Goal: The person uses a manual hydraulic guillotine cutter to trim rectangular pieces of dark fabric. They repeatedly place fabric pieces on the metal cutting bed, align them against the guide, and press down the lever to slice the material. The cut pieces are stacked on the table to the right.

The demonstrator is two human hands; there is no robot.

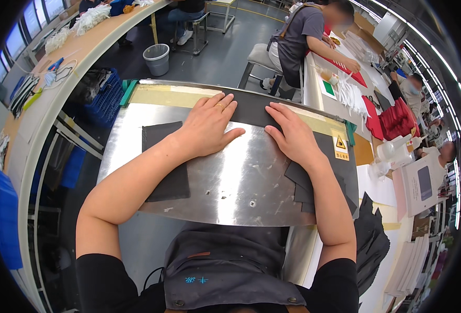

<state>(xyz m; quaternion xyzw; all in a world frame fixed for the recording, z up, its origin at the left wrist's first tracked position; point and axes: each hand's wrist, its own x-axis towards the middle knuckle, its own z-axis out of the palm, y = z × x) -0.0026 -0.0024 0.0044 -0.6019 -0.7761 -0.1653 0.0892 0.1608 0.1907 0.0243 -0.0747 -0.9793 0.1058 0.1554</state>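
My left hand (207, 128) lies flat with fingers stretched at the far edge of a shiny metal work plate (230, 182), its fingertips on the left end of a thin black sheet (250, 108). On the right end of that sheet rest the spread fingers of my right hand (293, 135). Neither hand grips anything. Beside my left forearm, and partly under it, is a flat black rectangular piece (168, 182). Several similar black pieces (299, 182) overlap by my right forearm, which covers part of them.
Yellowish tape (162, 97) runs along the plate's far edge, between green corner pieces (128, 93). A yellow warning label (340, 145) sits at right. Long benches flank me, the left one (48, 99) curved by the lens. Beyond stand a grey bin (156, 61) and a seated co-worker (303, 39).
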